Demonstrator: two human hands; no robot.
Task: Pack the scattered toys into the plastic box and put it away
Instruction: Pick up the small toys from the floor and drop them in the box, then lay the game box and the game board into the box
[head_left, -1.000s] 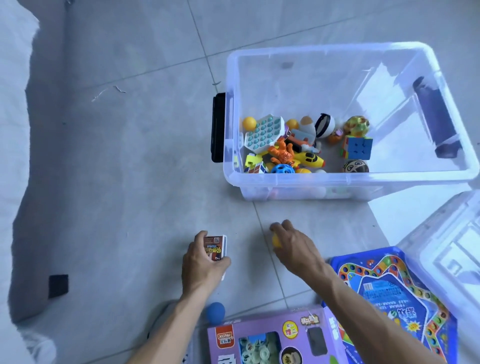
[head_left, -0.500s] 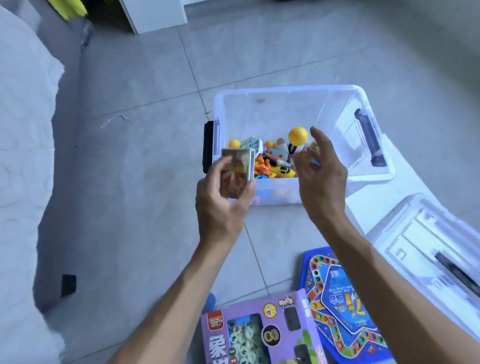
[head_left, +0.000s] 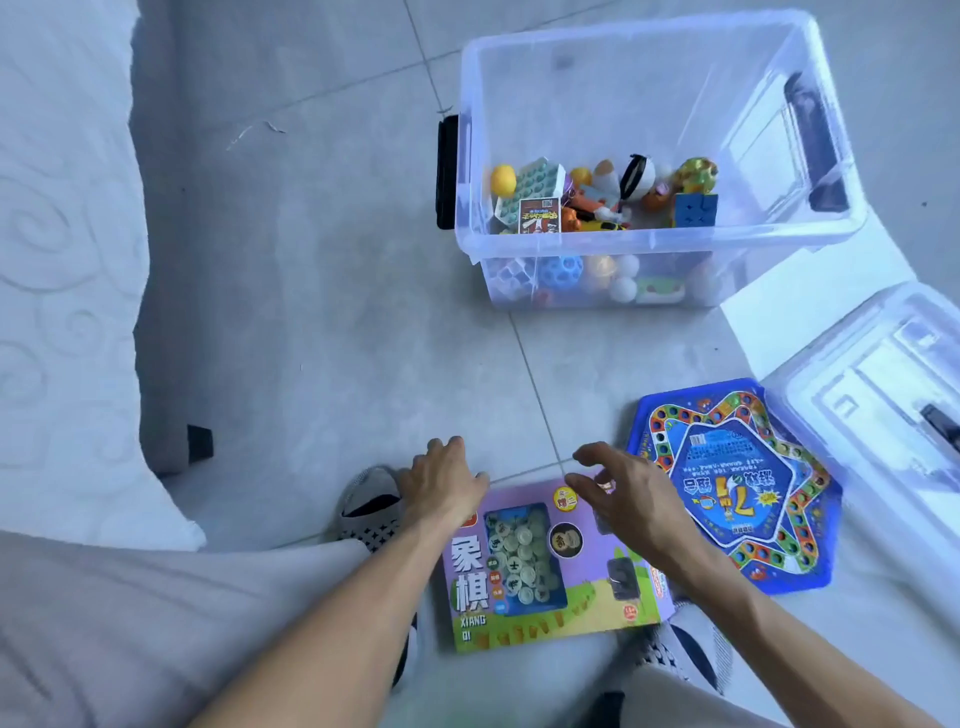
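Note:
The clear plastic box (head_left: 660, 241) stands on the floor at upper right, holding several small toys, among them a yellow ball (head_left: 503, 179), a card pack (head_left: 540, 215) and a blue cube (head_left: 696, 210). A purple chess game box (head_left: 550, 566) lies flat on the floor near me. My left hand (head_left: 441, 483) rests at its upper left corner, fingers apart, holding nothing. My right hand (head_left: 623, 499) hovers over its upper right part, fingers spread, empty. A blue star-shaped board game (head_left: 737, 483) lies to the right of it.
The box's clear lid (head_left: 883, 410) lies on the floor at right. A white mattress edge (head_left: 67, 312) runs along the left. My shoes (head_left: 371, 504) and knees are at the bottom beside the chess box.
The card pack and yellow ball left my hands and now lie in the box. Both hands came back down to the purple chess box.

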